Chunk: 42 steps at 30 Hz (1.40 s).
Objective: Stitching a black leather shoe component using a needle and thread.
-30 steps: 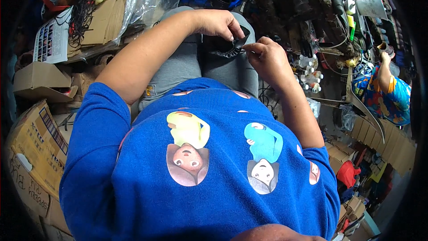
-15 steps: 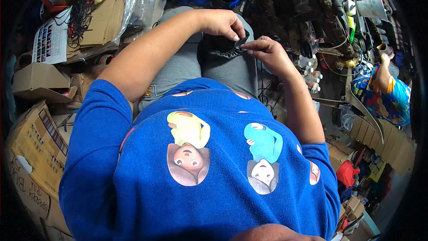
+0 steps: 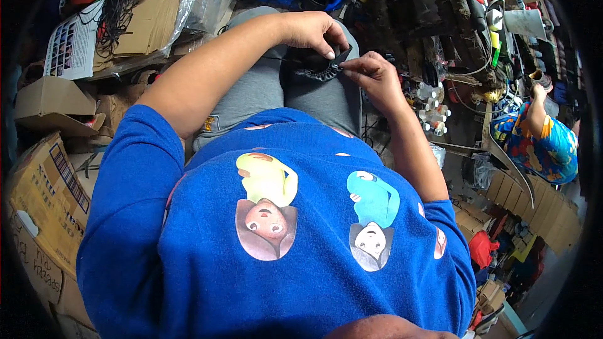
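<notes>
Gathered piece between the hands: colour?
Black, a ruffled fabric piece pinched by left hand and right hand; head view.

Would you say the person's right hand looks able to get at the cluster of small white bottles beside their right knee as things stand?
Probably yes: the small white bottles lie close beside the right hand with nothing between, but that hand is pinching the black fabric piece.

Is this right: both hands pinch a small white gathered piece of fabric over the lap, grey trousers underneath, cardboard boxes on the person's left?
Not quite: the gathered fabric piece is black, not white. The head view shows the left hand and the right hand both pinching it over the lap, with the grey trousers underneath and cardboard boxes on the person's left.
</notes>
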Each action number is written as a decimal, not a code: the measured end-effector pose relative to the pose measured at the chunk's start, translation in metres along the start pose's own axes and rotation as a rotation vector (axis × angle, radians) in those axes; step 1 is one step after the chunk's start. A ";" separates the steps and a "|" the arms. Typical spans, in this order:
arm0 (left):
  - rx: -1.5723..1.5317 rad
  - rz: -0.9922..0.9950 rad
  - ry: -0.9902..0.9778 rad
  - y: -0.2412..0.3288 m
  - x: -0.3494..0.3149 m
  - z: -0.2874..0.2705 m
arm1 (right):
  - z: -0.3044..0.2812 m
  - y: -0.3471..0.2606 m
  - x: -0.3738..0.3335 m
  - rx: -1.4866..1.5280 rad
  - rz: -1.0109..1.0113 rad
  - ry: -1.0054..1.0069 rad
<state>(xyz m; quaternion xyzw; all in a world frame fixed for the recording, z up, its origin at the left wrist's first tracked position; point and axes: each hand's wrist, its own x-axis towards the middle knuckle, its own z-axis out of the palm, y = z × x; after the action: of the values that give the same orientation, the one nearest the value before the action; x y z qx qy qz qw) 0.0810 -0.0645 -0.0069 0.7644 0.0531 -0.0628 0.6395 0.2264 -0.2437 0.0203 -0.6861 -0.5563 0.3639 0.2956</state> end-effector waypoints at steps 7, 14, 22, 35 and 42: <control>0.033 0.008 -0.020 0.002 0.002 0.001 | 0.005 -0.001 0.005 -0.057 -0.008 0.030; 0.203 0.014 0.156 0.000 -0.013 0.000 | -0.003 -0.010 0.004 -0.075 -0.006 -0.014; 0.318 0.023 0.627 0.001 -0.074 0.039 | 0.013 -0.020 -0.016 -0.394 -0.146 0.121; 0.251 -0.053 0.727 0.011 -0.070 0.066 | 0.014 -0.015 -0.022 -0.165 0.014 0.054; 0.512 0.168 0.712 -0.005 -0.064 0.057 | -0.004 0.004 -0.003 -0.038 0.043 -0.093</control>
<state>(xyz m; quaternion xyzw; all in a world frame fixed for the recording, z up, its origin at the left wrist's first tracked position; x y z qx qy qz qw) 0.0152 -0.1199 -0.0116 0.8738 0.1903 0.2452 0.3744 0.2309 -0.2471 0.0199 -0.6859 -0.5612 0.3910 0.2485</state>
